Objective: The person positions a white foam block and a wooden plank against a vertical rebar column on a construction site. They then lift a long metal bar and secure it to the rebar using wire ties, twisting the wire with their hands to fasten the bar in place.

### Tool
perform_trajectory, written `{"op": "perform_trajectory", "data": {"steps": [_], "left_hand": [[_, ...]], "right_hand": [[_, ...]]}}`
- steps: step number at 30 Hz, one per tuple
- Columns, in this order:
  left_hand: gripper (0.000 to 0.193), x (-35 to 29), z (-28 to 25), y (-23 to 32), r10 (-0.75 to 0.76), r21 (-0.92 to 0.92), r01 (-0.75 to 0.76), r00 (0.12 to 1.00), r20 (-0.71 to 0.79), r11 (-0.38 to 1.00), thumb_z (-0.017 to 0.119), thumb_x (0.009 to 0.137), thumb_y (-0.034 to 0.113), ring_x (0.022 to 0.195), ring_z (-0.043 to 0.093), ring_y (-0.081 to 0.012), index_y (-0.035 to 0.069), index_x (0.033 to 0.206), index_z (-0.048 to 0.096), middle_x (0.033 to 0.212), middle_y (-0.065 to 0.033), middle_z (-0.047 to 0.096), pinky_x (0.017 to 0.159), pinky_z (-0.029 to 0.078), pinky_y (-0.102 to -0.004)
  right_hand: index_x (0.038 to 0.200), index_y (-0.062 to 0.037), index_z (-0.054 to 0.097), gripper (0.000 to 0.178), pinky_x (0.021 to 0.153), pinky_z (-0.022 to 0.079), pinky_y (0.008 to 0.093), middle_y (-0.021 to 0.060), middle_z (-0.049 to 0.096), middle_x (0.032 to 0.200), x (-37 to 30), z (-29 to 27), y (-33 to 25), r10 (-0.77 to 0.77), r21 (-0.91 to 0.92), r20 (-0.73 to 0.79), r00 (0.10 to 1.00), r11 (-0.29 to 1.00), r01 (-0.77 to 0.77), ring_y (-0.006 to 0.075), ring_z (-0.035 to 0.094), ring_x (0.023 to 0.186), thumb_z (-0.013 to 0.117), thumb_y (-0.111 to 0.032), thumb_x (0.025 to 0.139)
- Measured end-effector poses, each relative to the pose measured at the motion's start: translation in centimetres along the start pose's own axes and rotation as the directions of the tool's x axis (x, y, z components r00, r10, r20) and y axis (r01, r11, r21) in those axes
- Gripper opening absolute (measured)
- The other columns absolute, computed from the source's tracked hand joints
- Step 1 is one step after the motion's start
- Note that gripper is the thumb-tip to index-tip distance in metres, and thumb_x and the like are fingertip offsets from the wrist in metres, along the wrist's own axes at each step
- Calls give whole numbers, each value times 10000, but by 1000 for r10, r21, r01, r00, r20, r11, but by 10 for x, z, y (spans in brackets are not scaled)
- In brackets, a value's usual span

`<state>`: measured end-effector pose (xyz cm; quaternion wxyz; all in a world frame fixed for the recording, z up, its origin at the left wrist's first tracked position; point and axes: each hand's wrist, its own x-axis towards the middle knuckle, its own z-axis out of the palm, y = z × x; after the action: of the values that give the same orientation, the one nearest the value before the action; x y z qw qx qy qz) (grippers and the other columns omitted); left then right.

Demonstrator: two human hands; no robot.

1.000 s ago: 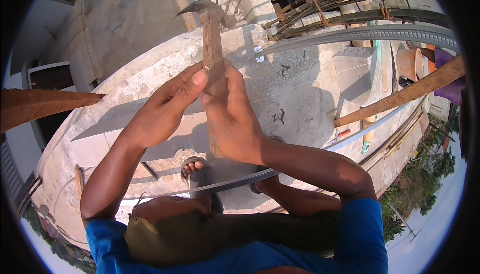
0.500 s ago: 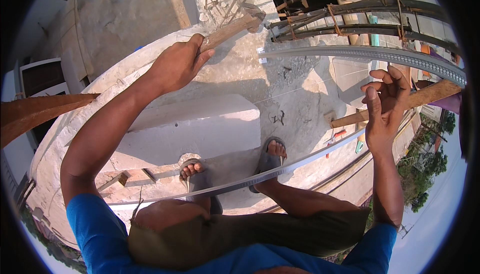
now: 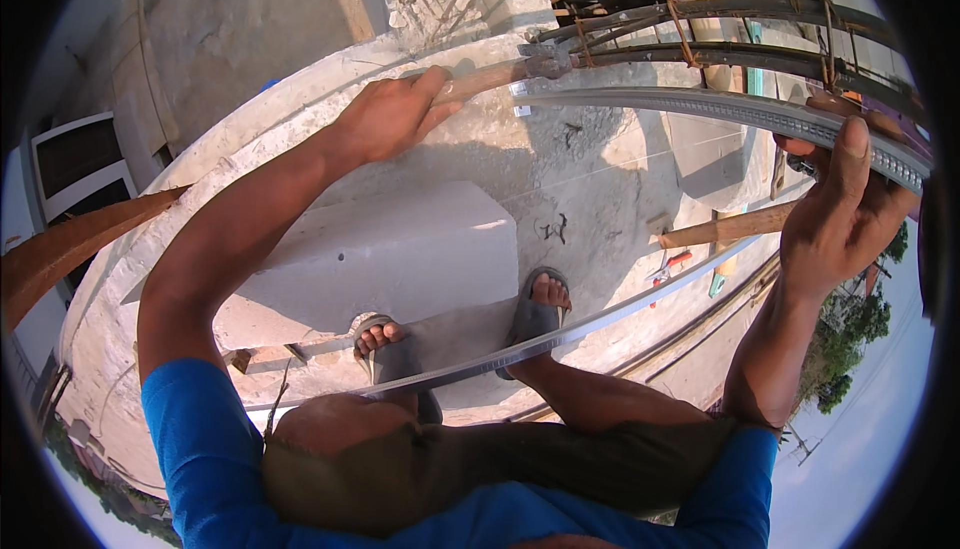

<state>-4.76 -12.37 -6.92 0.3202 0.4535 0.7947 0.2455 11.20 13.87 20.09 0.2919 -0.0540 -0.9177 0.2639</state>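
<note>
My left hand is closed round the wooden handle of a hammer, whose head is blurred and points to the right, beside the tied steel bars. At the right, my right hand grips a long grey metal channel with a ribbed inner face. Its thumb lies over the channel and the fingers curl under it. The channel's far left end rests by a small white piece on the concrete. A second metal strip runs across in front of my knees, untouched by either hand.
A pale rectangular block lies before my feet. Red-handled pliers and a wooden stick lie at the right. Tied steel bars stretch across the top right. A brown plank juts in from the left.
My right hand has moved up and right, going from empty with loosely curled fingers to gripping the metal channel. My left hand has shifted right with the hammer, which now lies more level.
</note>
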Motion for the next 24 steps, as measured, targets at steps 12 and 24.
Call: {"op": "perform_trajectory", "data": {"steps": [12,24], "left_hand": [[345,3,14,-17,-52,-54,52,999,6,997,500,1099,381,856,672,-496,40,1144,468,875,-289,679,768,517,-567],[317,7,28,-28,41,41,-40,999,-13,998,544,1081,335,844,685,-486,38,1169,475,944,-285,690,776,553,-546]], "right_hand": [[1249,103,504,272,687,660,384,262,676,1051,2,-8,5,18,93,102,995,995,-28,300,740,779,533,-106,1078],[1191,109,531,271,682,653,388,262,701,965,4,-2,7,-35,21,69,997,999,34,277,736,748,519,-139,1084]]}}
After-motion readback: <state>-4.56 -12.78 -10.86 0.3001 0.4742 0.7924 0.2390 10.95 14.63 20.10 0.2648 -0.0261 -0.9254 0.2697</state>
